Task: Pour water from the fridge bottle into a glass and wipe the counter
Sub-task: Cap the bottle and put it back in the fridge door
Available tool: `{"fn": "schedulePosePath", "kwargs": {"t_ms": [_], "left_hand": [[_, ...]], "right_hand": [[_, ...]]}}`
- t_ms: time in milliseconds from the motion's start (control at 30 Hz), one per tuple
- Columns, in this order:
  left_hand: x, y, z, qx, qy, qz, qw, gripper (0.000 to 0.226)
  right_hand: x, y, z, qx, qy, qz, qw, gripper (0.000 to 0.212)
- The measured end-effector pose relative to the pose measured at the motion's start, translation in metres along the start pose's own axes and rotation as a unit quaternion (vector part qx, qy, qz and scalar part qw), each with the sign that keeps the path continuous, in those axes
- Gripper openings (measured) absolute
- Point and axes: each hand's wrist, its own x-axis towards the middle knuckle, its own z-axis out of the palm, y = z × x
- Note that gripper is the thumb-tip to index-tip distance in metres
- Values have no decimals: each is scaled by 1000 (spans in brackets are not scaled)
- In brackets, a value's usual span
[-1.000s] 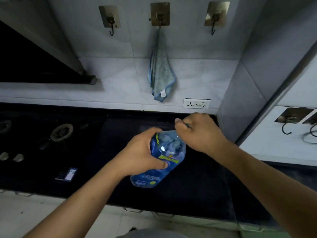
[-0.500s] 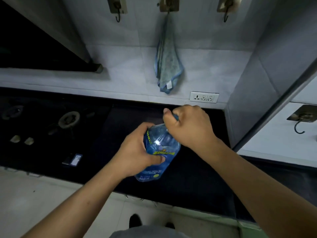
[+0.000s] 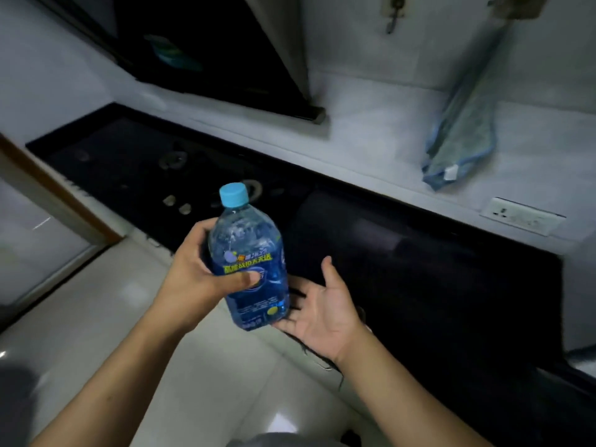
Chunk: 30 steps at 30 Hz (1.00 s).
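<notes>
My left hand [image 3: 196,279] grips a clear blue water bottle [image 3: 250,262] around its middle and holds it upright in the air over the front edge of the black counter [image 3: 435,279]. A light blue cap [image 3: 233,195] sits on the bottle's neck. Beside the bottle's base lies my right hand [image 3: 322,309], palm up with fingers spread, its fingertips under or against the bottom. A blue-green cloth [image 3: 464,137] hangs from a wall hook at the upper right. No glass is in view.
A black gas hob [image 3: 174,159] with burners and knobs fills the counter's left half. A dark hood [image 3: 206,50] hangs above it. A white wall socket [image 3: 522,216] sits at the right. Pale floor tiles [image 3: 129,317] lie below.
My right hand has left the bottle's cap and dropped open beside its base. The bottle now stands upright with the cap showing. The view has swung left, toward the hob.
</notes>
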Motion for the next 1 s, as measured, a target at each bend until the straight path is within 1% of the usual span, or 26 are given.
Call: {"fn": "schedulePosePath", "kwargs": {"t_ms": [133,267,400,467,600,767,933,1000], "left_hand": [[-22,-5,-79,22,72,-12,997,85],[-53,-14,-166,35,148,-15,988,90],[-90,-33,-265,45,233,-26,971,86],[-108,-43,-309,64,260,-32,963,82],[-146,-57,-396,103,322,-53,940,82],[-181,-70,-495,106,408,-86,903,78],[-203,-85,-577,72,521,-103,844,79],[-208,-91,-610,69,566,-106,815,81]], "right_hand": [[32,39,69,-63,-24,40,997,82],[66,96,147,-136,-46,89,986,71],[102,176,231,-193,-68,147,968,63],[118,212,268,-214,-81,172,958,62],[143,284,344,-255,-108,228,933,60],[172,362,433,-312,-143,292,893,58],[213,428,517,-367,-192,349,841,58],[231,456,552,-379,-225,370,818,58]]}}
